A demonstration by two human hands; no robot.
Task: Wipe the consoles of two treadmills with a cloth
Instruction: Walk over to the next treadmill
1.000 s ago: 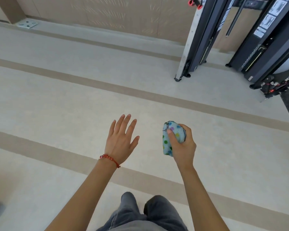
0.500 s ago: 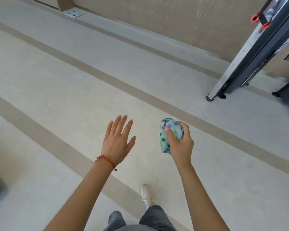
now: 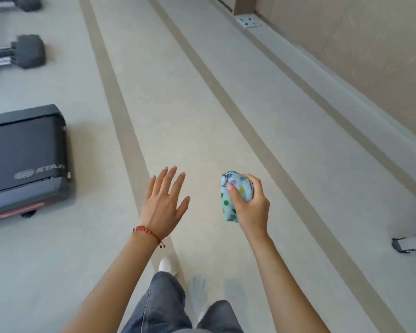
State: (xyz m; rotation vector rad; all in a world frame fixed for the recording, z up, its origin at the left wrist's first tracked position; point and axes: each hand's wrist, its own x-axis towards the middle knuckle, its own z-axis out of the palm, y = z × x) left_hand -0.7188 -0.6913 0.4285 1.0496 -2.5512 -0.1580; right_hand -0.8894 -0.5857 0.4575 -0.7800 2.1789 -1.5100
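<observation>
A light blue cloth (image 3: 234, 195) with coloured dots is bunched into a wad and is gripped in the right hand (image 3: 249, 206), fingers curled round it, above the floor (image 3: 226, 104). The left hand (image 3: 162, 203) is held flat, fingers spread, nothing touched.

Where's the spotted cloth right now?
In the head view, the cloth is bunched in the right hand, right of centre, above the floor, beside the open left hand.
</observation>
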